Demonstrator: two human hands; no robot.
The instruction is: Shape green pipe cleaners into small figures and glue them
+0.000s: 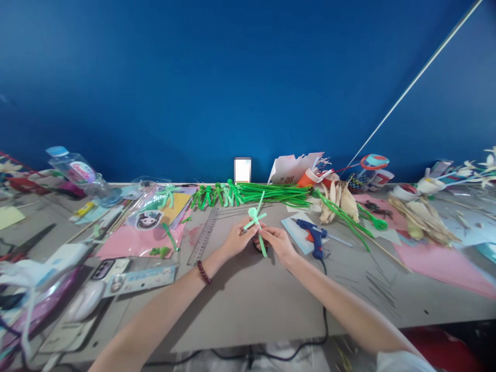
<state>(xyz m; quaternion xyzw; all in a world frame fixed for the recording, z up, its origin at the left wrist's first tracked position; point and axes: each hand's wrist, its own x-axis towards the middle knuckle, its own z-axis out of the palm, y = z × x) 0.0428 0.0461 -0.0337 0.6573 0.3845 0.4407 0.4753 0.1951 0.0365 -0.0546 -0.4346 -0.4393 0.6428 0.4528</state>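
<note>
Near the middle of the table, a light green pipe-cleaner figure, with a round coiled top and crossing strands, is held up between both hands. My left hand is closed around its left side with thumb and fingertips. On the other side, my right hand pinches the strands lower down, where one end hangs below the fingers. A small dark round object shows partly behind the hands. Several finished green pipe-cleaner figures and a bundle of long green pipe cleaners lie just beyond.
A blue glue gun lies right of my hands, its cord running to the table's front. A clear ruler and pink paper are to the left. Dried husks, orange cups and a plastic bottle stand farther out.
</note>
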